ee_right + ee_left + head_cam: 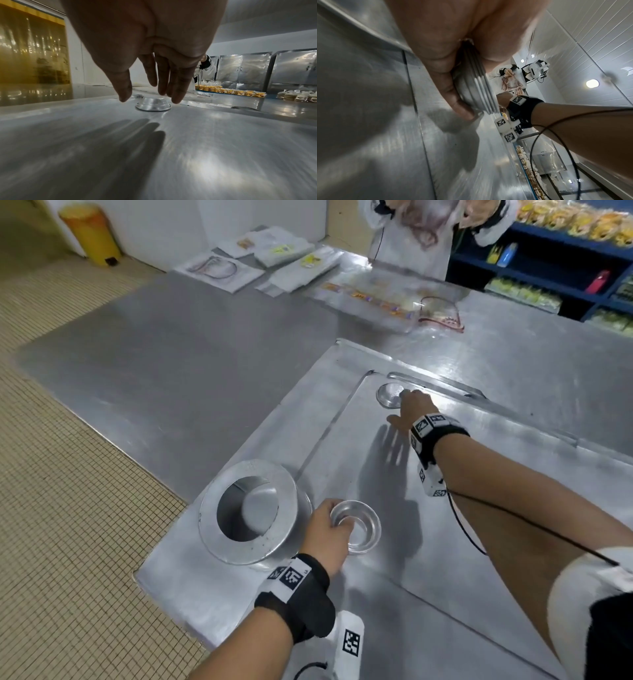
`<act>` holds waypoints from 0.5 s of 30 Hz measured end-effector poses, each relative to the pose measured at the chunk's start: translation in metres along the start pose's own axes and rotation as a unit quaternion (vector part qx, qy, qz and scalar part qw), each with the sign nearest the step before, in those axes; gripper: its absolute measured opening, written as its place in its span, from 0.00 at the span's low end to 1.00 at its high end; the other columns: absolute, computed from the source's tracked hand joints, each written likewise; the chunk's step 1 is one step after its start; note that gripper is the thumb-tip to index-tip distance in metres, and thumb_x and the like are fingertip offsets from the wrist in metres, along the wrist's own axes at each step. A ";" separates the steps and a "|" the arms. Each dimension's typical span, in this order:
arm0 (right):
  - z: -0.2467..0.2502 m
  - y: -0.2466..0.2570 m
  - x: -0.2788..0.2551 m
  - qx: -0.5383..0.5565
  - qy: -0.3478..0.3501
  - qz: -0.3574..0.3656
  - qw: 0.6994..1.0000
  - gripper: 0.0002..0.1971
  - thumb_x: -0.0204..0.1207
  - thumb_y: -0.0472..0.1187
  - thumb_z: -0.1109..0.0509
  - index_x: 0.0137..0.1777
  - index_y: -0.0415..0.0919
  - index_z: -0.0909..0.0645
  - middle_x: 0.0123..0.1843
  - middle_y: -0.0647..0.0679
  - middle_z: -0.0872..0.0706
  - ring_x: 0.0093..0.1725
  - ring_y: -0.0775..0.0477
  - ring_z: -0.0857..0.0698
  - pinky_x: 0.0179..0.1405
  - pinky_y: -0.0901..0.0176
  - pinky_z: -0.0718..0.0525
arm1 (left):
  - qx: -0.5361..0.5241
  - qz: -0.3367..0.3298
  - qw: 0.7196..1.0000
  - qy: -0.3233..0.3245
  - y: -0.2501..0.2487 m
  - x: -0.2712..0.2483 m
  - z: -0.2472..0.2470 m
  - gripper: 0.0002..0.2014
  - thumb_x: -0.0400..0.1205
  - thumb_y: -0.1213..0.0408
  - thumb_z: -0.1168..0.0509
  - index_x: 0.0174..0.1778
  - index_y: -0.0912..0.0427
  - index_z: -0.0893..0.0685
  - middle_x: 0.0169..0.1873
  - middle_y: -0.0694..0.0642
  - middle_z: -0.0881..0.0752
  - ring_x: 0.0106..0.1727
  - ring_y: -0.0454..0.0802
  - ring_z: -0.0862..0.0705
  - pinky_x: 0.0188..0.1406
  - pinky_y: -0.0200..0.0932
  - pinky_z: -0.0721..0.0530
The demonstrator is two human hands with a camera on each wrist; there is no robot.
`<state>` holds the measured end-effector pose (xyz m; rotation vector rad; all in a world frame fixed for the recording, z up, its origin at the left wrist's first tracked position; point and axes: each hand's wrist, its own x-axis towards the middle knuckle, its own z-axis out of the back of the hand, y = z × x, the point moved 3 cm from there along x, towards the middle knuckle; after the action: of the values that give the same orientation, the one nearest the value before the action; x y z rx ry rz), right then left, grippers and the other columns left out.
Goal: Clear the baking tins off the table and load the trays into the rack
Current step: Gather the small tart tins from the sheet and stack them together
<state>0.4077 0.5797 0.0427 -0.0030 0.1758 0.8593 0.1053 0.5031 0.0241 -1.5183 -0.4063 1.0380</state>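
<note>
Holding a stack of small tins (476, 86) tight, the left hand (329, 529) waits near the tray's (479, 542) front. The right hand (412, 412), fingers loose and holding nothing, reaches for the last upside-down tin (153, 104), maybe touching it. That tin may slide away on the slick metal.

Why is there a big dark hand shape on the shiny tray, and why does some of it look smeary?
Head view: light from above throws the right hand's shadow onto the tray. Right wrist view: the same finger shadows lie before the upside-down tin, with white glare patches beside them. Left wrist view: the tray streaks with blur, and the left hand looms huge and soft.
</note>
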 end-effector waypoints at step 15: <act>-0.019 -0.013 0.086 0.101 0.003 -0.035 0.994 0.27 0.73 0.51 0.23 0.67 0.37 0.20 0.48 0.42 0.18 0.55 0.37 0.16 0.58 0.45 0.19 | 0.041 -0.040 0.998 0.011 0.004 0.021 -0.002 0.13 0.81 0.75 0.36 0.45 0.48 0.20 0.37 0.45 0.15 0.38 0.37 0.19 0.45 0.30 0.22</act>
<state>0.4700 0.6344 0.0095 0.1758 0.2666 0.7693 0.1170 0.5165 0.0125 -1.4276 -0.4003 0.9638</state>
